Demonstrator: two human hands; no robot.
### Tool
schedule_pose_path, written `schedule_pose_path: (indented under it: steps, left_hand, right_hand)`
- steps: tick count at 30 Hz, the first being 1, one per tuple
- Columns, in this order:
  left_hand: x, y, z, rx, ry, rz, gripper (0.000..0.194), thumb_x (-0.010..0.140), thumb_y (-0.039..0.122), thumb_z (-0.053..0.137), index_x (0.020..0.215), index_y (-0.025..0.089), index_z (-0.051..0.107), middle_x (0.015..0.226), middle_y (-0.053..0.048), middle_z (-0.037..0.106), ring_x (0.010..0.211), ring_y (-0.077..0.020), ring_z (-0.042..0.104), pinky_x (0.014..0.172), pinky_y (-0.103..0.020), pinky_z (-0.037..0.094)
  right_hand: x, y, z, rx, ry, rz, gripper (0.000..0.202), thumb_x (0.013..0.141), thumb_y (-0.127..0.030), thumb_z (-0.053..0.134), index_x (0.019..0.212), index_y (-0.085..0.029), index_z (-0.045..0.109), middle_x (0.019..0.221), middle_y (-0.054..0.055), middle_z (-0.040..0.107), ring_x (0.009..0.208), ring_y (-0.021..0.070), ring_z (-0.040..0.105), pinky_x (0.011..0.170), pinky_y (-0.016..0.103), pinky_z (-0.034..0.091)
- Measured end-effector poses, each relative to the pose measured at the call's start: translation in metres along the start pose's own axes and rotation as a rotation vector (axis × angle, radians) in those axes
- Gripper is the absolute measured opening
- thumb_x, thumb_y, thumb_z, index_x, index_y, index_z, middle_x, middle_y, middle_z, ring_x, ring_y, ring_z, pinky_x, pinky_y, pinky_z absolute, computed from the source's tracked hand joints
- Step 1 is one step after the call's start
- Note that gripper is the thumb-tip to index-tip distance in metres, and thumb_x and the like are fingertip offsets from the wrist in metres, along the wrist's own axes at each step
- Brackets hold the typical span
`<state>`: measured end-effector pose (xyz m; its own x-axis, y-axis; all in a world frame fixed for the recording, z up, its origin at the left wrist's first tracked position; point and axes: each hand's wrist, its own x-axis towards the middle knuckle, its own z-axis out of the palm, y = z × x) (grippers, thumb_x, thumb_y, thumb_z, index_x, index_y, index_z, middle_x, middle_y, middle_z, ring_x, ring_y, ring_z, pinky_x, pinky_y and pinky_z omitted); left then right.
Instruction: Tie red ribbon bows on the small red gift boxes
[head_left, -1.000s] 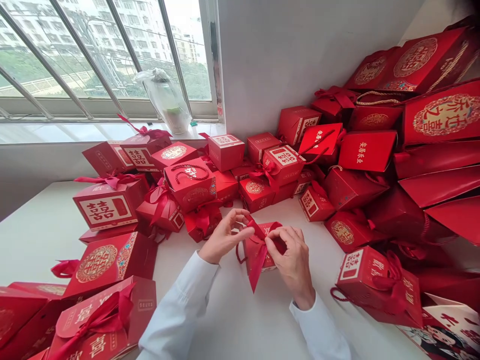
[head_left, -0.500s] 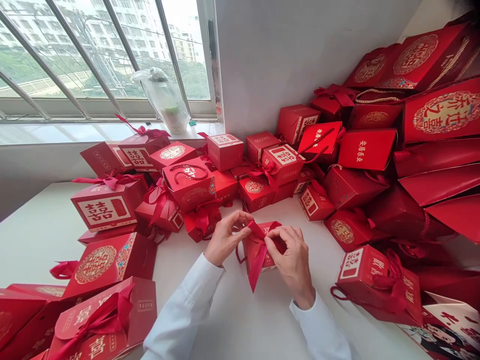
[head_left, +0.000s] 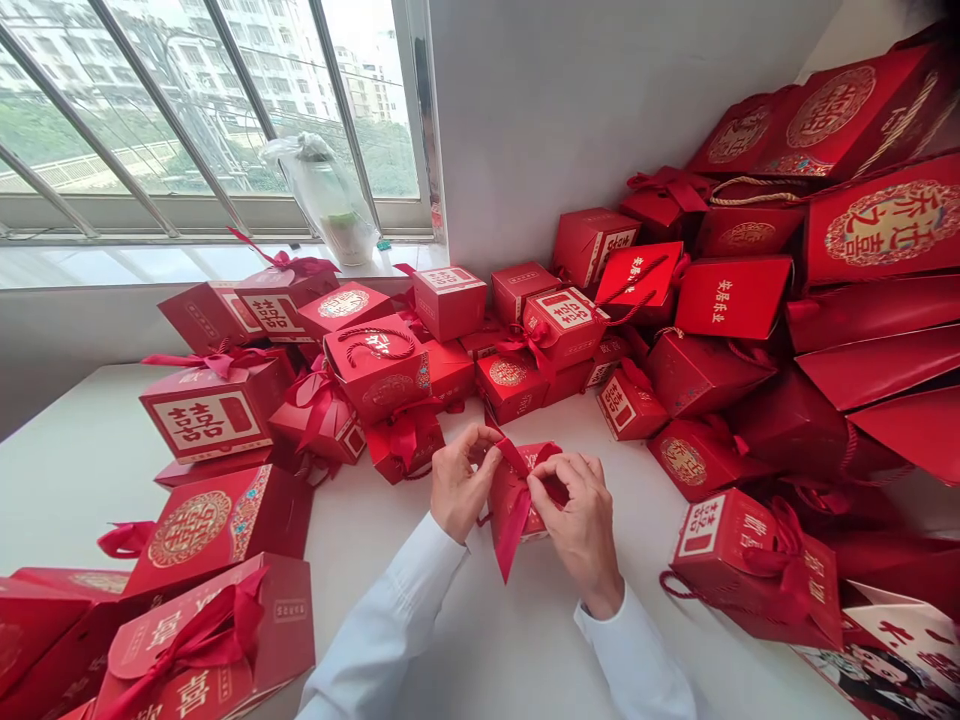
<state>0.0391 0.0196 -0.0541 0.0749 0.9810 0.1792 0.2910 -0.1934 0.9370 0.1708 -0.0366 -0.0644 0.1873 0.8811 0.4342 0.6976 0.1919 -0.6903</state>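
Observation:
A small red gift box (head_left: 534,520) stands on the white table in front of me, with a red ribbon (head_left: 512,530) on its top and one tail hanging down its near side. My left hand (head_left: 466,482) pinches a loop of the ribbon at the box's upper left. With thumb and index finger, my right hand (head_left: 581,515) grips the ribbon near the middle of the box top. A dark red cord shows at the box's left edge, partly hidden by my left hand.
Several red boxes (head_left: 206,415) are piled on the left and along the back of the white table (head_left: 90,430). Larger red bags (head_left: 885,225) crowd the right side. A plastic-wrapped cup (head_left: 341,215) stands on the sill by the barred window.
My left hand has turned slightly and shifted a little to the right, still pinching the ribbon. My right hand has barely moved.

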Motion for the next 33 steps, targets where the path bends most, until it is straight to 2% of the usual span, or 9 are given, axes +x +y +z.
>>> schedule_pose_path:
  steps: [3, 5, 8, 12, 15, 19, 22, 27, 33]
  left_hand:
    - [0.002, 0.001, -0.007, 0.013, -0.073, 0.013, 0.011, 0.077, 0.020, 0.054, 0.083, 0.018, 0.063, 0.076, -0.001, 0.066, 0.063, -0.0126, 0.055, 0.062, -0.023, 0.044]
    - [0.004, 0.003, -0.014, 0.035, -0.122, 0.062, 0.020, 0.072, 0.014, 0.055, 0.090, 0.019, 0.063, 0.085, -0.002, 0.065, 0.068, -0.0135, 0.054, 0.063, -0.024, 0.044]
    - [0.003, 0.013, -0.024, 0.057, -0.102, 0.170, 0.033, 0.066, 0.006, 0.053, 0.094, 0.022, 0.061, 0.097, -0.003, 0.062, 0.083, -0.0169, 0.054, 0.073, -0.027, 0.044]
    - [-0.002, 0.026, -0.023, 0.099, -0.197, 0.308, 0.023, 0.072, 0.008, 0.053, 0.088, 0.022, 0.063, 0.094, -0.004, 0.065, 0.094, -0.0216, 0.054, 0.083, -0.032, 0.043]
    - [-0.005, 0.028, -0.013, 0.140, -0.268, 0.355, 0.015, 0.078, 0.014, 0.055, 0.086, 0.022, 0.065, 0.088, -0.004, 0.066, 0.091, -0.0219, 0.053, 0.081, -0.033, 0.043]
    - [-0.006, 0.021, -0.005, 0.233, -0.312, 0.393, 0.007, 0.081, 0.020, 0.059, 0.081, 0.023, 0.065, 0.078, -0.004, 0.066, 0.087, -0.0226, 0.051, 0.078, -0.033, 0.045]
    - [-0.004, 0.015, -0.005, 0.291, -0.334, 0.429, 0.007, 0.080, 0.020, 0.061, 0.083, 0.024, 0.066, 0.080, -0.003, 0.066, 0.091, -0.0230, 0.050, 0.079, -0.034, 0.045]
    - [-0.001, 0.012, -0.006, 0.314, -0.364, 0.407, 0.006, 0.083, 0.024, 0.061, 0.086, 0.024, 0.066, 0.080, -0.004, 0.064, 0.091, -0.0221, 0.049, 0.078, -0.033, 0.046]
    - [-0.001, 0.012, -0.001, 0.348, -0.400, 0.382, 0.011, 0.087, 0.024, 0.056, 0.081, 0.022, 0.065, 0.081, -0.004, 0.064, 0.089, -0.0217, 0.048, 0.082, -0.034, 0.043]
  right_hand:
    - [0.003, 0.001, -0.009, 0.064, -0.009, 0.000, 0.010, 0.086, -0.022, 0.055, 0.078, -0.022, 0.060, 0.083, 0.002, 0.062, 0.088, 0.0210, 0.051, 0.078, 0.034, 0.043]
    - [0.008, 0.006, -0.018, 0.111, 0.032, 0.023, 0.010, 0.088, -0.027, 0.052, 0.084, -0.022, 0.061, 0.087, 0.004, 0.063, 0.089, 0.0212, 0.053, 0.080, 0.035, 0.043]
    - [0.020, 0.020, -0.030, 0.156, 0.093, 0.104, 0.017, 0.088, -0.033, 0.051, 0.092, -0.021, 0.062, 0.094, 0.006, 0.064, 0.088, 0.0214, 0.056, 0.081, 0.036, 0.044]
    - [0.037, 0.039, -0.033, 0.258, -0.110, 0.163, 0.029, 0.083, -0.042, 0.057, 0.101, -0.021, 0.064, 0.102, 0.007, 0.065, 0.088, 0.0213, 0.058, 0.079, 0.035, 0.045]
    - [0.046, 0.045, -0.028, 0.248, -0.238, 0.156, 0.028, 0.079, -0.045, 0.061, 0.095, -0.022, 0.067, 0.100, 0.005, 0.066, 0.088, 0.0211, 0.057, 0.080, 0.035, 0.044]
    - [0.051, 0.044, -0.022, 0.228, -0.289, 0.135, 0.023, 0.077, -0.043, 0.063, 0.088, -0.023, 0.069, 0.094, 0.003, 0.065, 0.087, 0.0204, 0.055, 0.082, 0.036, 0.042]
    - [0.051, 0.041, -0.019, 0.274, -0.313, 0.119, 0.020, 0.077, -0.041, 0.063, 0.084, -0.022, 0.067, 0.093, 0.003, 0.064, 0.088, 0.0199, 0.056, 0.083, 0.035, 0.042]
    - [0.051, 0.033, -0.017, 0.335, -0.284, 0.129, 0.014, 0.079, -0.034, 0.058, 0.078, -0.020, 0.063, 0.085, 0.002, 0.062, 0.081, 0.0182, 0.057, 0.077, 0.032, 0.045]
    - [0.047, 0.031, -0.011, 0.356, -0.227, 0.145, 0.014, 0.076, -0.032, 0.061, 0.070, -0.019, 0.061, 0.081, 0.002, 0.060, 0.072, 0.0163, 0.056, 0.070, 0.029, 0.045]
